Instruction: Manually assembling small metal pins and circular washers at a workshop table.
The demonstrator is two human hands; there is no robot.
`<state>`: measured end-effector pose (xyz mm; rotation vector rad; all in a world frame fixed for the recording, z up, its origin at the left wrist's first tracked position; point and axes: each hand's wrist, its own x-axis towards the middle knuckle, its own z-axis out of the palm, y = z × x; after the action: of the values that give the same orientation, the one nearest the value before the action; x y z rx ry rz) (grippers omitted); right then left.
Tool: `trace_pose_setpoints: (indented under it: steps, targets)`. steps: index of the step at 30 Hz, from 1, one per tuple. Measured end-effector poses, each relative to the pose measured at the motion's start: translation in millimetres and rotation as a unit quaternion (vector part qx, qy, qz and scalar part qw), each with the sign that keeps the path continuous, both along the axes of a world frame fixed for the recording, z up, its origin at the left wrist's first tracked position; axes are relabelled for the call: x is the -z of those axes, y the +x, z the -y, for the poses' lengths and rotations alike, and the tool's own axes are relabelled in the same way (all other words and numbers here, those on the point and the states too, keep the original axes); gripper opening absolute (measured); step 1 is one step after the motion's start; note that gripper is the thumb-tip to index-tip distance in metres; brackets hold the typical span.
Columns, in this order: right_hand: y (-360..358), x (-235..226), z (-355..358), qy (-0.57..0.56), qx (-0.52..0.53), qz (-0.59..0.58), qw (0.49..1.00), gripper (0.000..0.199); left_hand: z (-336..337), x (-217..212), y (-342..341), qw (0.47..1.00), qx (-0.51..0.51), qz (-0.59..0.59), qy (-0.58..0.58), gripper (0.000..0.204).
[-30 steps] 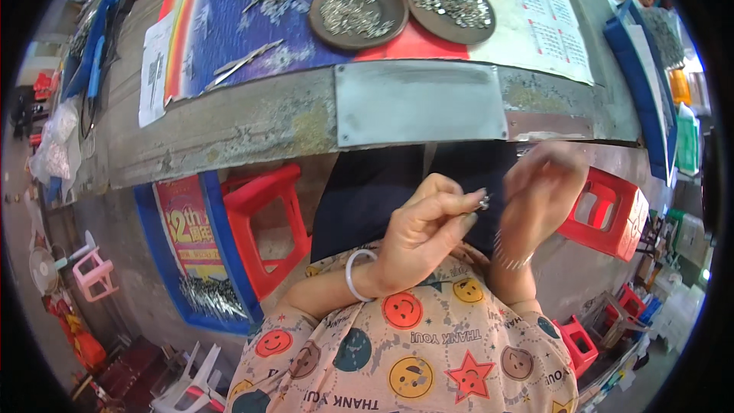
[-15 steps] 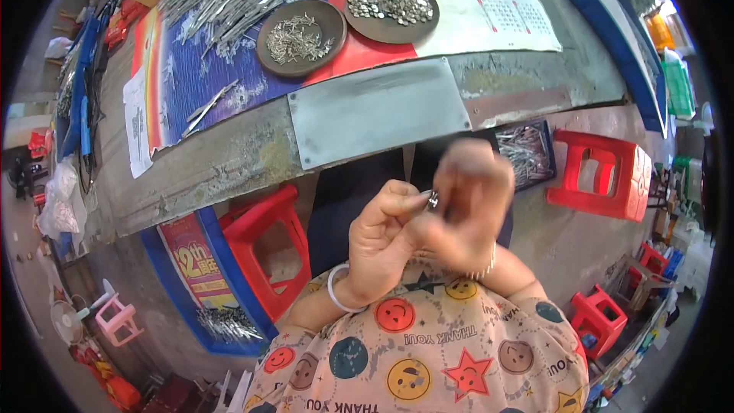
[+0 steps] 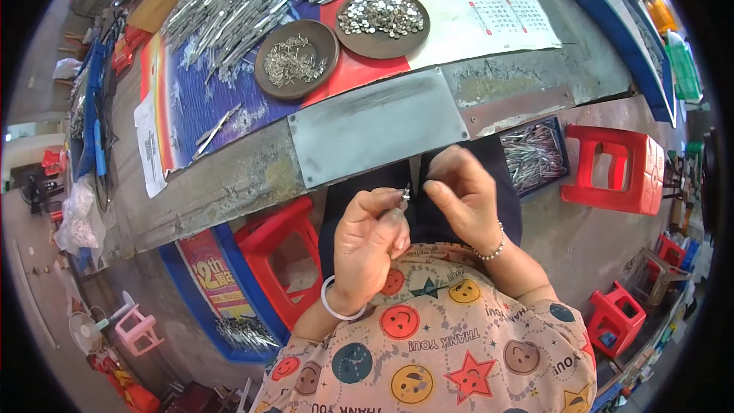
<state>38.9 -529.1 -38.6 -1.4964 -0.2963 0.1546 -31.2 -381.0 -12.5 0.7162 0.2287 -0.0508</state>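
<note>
My left hand (image 3: 365, 241), wearing a white bangle, pinches a small shiny metal part (image 3: 405, 194) between thumb and fingertips above my lap. Its exact kind is too small to make out. Just to the right is my right hand (image 3: 470, 203), its fingers loosely bent and the thumb held apart. Nothing shows in it, though its fingertips are slightly blurred. Beyond both hands, a grey metal plate (image 3: 375, 126) is fixed along the bench edge. On the bench sit a brown dish of small metal pins (image 3: 289, 88) and a brown dish of little round metal pieces (image 3: 409, 46).
Long thin metal pieces (image 3: 222, 11) lie heaped at the back left; a few slim strips (image 3: 214, 134) rest nearer. Under the bench edge at right is a box of metal pieces (image 3: 531, 157) beside a red stool (image 3: 615, 168). A blue tray (image 3: 225, 291) and another red stool (image 3: 283, 260) stand left.
My right hand has drawn away from the left, to the right, leaving a gap between them. The left hand has shifted slightly left, still pinching the small metal part. The view has moved a little.
</note>
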Motion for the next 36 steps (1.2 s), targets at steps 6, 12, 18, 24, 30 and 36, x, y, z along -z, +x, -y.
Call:
trace_pose_setpoints:
  steps: [6, 12, 18, 24, 30, 36]
  targets:
    - [-1, 22, -14, -0.108, -0.178, 0.021, 0.978, 0.018, -33, -7, 20, 0.961, 0.072, 0.063, 0.261, 0.022]
    - [2, 64, -20, -0.208, -0.293, 0.095, 0.928, 0.026, -43, -34, 76, 0.817, 0.116, 0.099, 0.556, 0.024]
    - [15, 78, -10, -0.313, -0.287, 0.065, 0.903, 0.030, -37, -30, 131, 0.716, 0.139, 0.167, 0.663, 0.024]
    - [16, 84, -10, -0.323, -0.299, 0.047, 0.897, 0.032, -27, -20, 154, 0.618, 0.152, 0.233, 0.735, 0.026]
    - [21, 85, -10, -0.306, -0.324, -0.009, 0.895, 0.027, -36, -25, 161, 0.547, 0.202, 0.265, 0.768, 0.028]
    - [16, 109, -12, -0.247, -0.246, 0.080, 0.934, 0.028, -53, -22, 160, 0.535, 0.228, 0.267, 0.768, 0.027]
